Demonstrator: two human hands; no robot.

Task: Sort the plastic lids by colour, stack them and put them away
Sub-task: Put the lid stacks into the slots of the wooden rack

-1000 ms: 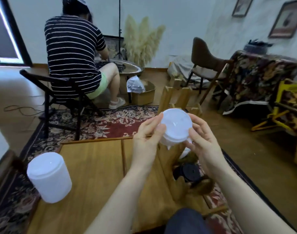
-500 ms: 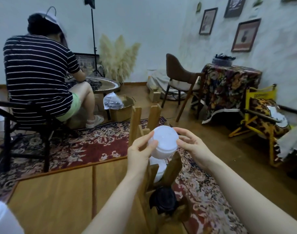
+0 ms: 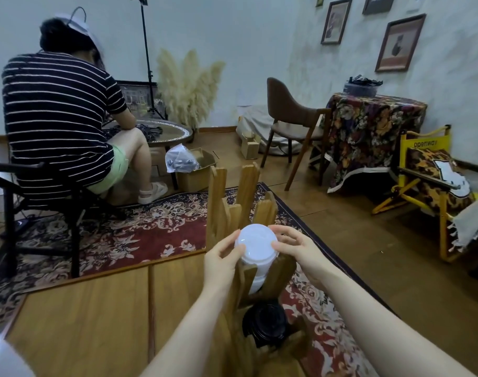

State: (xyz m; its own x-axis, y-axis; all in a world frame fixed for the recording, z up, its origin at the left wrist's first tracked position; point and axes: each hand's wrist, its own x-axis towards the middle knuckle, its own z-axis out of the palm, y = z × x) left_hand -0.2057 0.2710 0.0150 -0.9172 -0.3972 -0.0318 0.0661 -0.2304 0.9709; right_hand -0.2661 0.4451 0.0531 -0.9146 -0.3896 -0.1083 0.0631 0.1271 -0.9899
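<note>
Looks like the putting-away step: both hands, left hand (image 3: 223, 257) at 9 o'clock and right hand (image 3: 292, 244) at 3, pinch the white lid stack (image 3: 256, 244) atop the wooden rack (image 3: 282, 270) beside the desk (image 3: 96, 308), so next it needs lowering straight between the slats.

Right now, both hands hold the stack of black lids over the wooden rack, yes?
Not quite. The head view shows both hands, left hand and right hand, holding a stack of white lids over the wooden rack. The black lids sit lower in the rack, untouched.
</note>
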